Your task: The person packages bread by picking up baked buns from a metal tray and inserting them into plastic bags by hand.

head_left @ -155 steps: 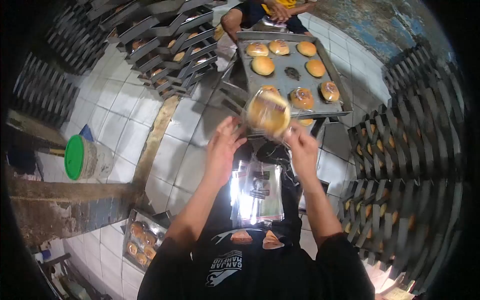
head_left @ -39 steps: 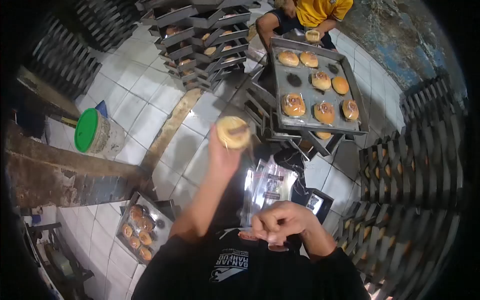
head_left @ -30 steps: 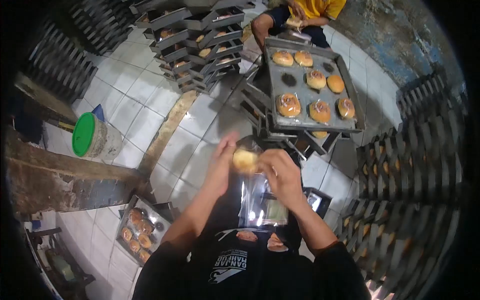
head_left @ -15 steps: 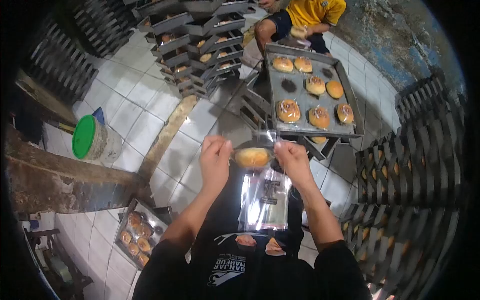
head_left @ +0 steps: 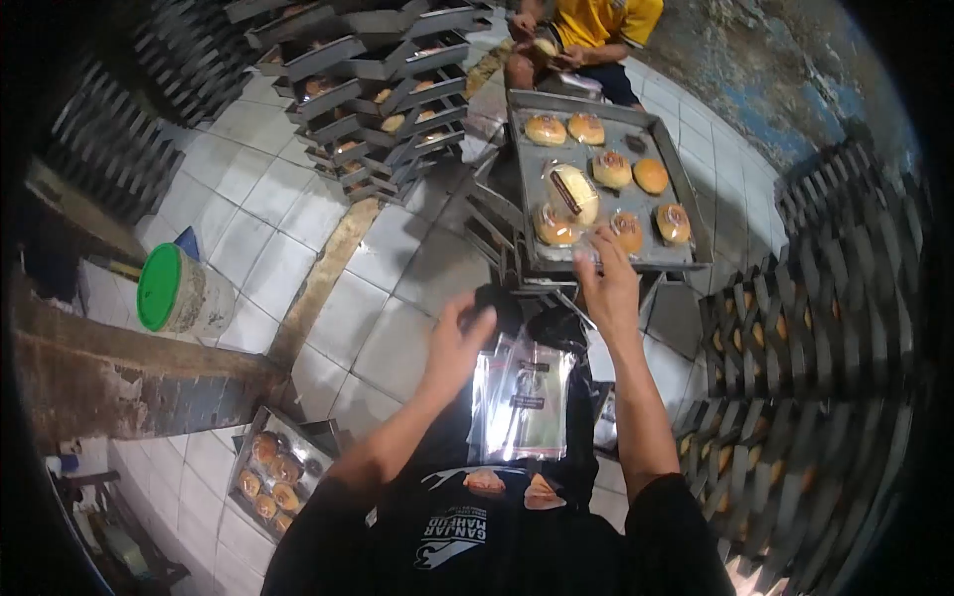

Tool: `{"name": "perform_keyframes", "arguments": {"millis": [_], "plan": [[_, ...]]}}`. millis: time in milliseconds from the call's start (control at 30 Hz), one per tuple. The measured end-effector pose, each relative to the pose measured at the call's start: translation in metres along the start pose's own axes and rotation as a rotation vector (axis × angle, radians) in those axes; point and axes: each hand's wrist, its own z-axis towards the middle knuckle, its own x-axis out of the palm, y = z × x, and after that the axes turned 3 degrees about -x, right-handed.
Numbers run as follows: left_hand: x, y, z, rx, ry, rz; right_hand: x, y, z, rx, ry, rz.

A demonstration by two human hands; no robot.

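A bun in a clear wrapper [head_left: 573, 194], its pale side and a dark label showing, is tilted over the left part of the metal tray [head_left: 614, 266]. My right hand [head_left: 608, 280] is at the tray's front edge, fingers apart, just short of that bun. Whether the bun rests on the others or is in the air, I cannot tell. Several more buns are in the tray, most of them wrapped, such as a wrapped bun [head_left: 673, 224] at the right. Above my lap my left hand [head_left: 455, 348] is open and holds nothing. Clear printed plastic bags [head_left: 527, 402] lie on my lap.
Stacked trays of buns [head_left: 368, 109] stand ahead to the left, and more tray stacks [head_left: 795, 328] rise on the right. A green-lidded bucket [head_left: 164, 286] is at the left. Another bun tray [head_left: 237, 487] sits low left. A person in a yellow shirt [head_left: 606, 25] sits beyond the tray.
The wrapped bun has left both hands and is now over the tray. My right hand moved forward to the tray's edge; my left hand opened and dropped slightly.
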Motion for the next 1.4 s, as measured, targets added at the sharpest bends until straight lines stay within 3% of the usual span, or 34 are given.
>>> {"name": "perform_keyframes", "arguments": {"millis": [100, 133, 200, 267, 333, 400, 467, 500, 600, 667, 700, 767, 867, 900, 933, 967, 1000, 1100, 1233, 1367, 1400], "plan": [[-0.025, 0.051, -0.046, 0.224, 0.144, 0.711, 0.0, -0.002, -0.027, -0.017, 0.104, -0.222], [-0.015, 0.03, -0.07, 0.272, 0.084, 0.871, 0.006, -0.008, -0.054, 0.05, 0.188, -0.102], [-0.005, 0.006, -0.086, 0.249, 0.17, 0.979, 0.008, -0.008, -0.11, 0.197, 0.36, 0.209], [-0.007, 0.01, -0.085, 0.255, 0.207, 1.108, 0.013, -0.009, -0.155, 0.266, 0.337, 0.251], [-0.026, 0.012, -0.096, 0.345, 0.154, 0.937, 0.017, -0.008, -0.179, 0.285, 0.218, 0.321], [-0.044, 0.044, -0.095, 0.503, 0.144, 0.491, 0.041, -0.028, -0.194, 0.137, 0.041, 0.698], [-0.057, 0.003, -0.131, -0.103, 0.215, -0.229, 0.032, 0.015, -0.183, 0.263, 0.162, 1.0], [-0.062, -0.011, -0.146, -0.154, 0.206, -0.345, 0.06, -0.022, -0.211, 0.62, 0.267, 1.192], [-0.086, -0.017, -0.174, -0.145, 0.276, -0.119, 0.04, 0.056, -0.194, 0.61, 0.624, 1.091], [-0.101, -0.032, -0.192, -0.223, 0.134, -0.053, 0.052, 0.068, -0.185, 0.602, 0.872, 0.893], [-0.096, -0.008, -0.192, -0.018, -0.039, -0.083, 0.067, 0.063, -0.192, 0.598, 0.92, 0.941], [-0.102, 0.014, -0.199, 0.024, -0.113, -0.165, 0.094, 0.041, -0.215, 0.617, 1.015, 1.006], [-0.116, 0.047, -0.206, 0.018, -0.231, -0.167, 0.102, 0.062, -0.225, 0.45, 1.043, 0.975], [-0.116, 0.041, -0.217, -0.002, -0.277, -0.137, 0.068, 0.112, -0.215, 0.234, 0.935, 0.933], [-0.12, 0.037, -0.224, -0.021, -0.324, -0.106, 0.071, 0.118, -0.216, 0.243, 0.938, 0.937], [-0.123, 0.1, -0.208, 0.154, -0.36, -0.252, 0.073, 0.122, -0.216, 0.256, 0.94, 0.936], [-0.122, 0.071, -0.216, 0.059, -0.334, -0.216, 0.076, 0.12, -0.219, 0.277, 0.935, 0.935], [-0.119, 0.08, -0.213, 0.232, -0.503, 0.029, 0.098, 0.094, -0.227, 0.182, 0.923, 0.98], [-0.107, 0.057, -0.22, 0.189, -0.469, 0.111, 0.08, 0.1, -0.229, 0.254, 0.838, 0.949], [-0.101, 0.047, -0.22, 0.13, -0.304, 0.069, 0.068, 0.079, -0.225, 0.356, 0.946, 0.943], [-0.099, 0.049, -0.216, 0.145, -0.376, 0.125, 0.07, 0.072, -0.227, 0.34, 0.933, 0.941]]}}
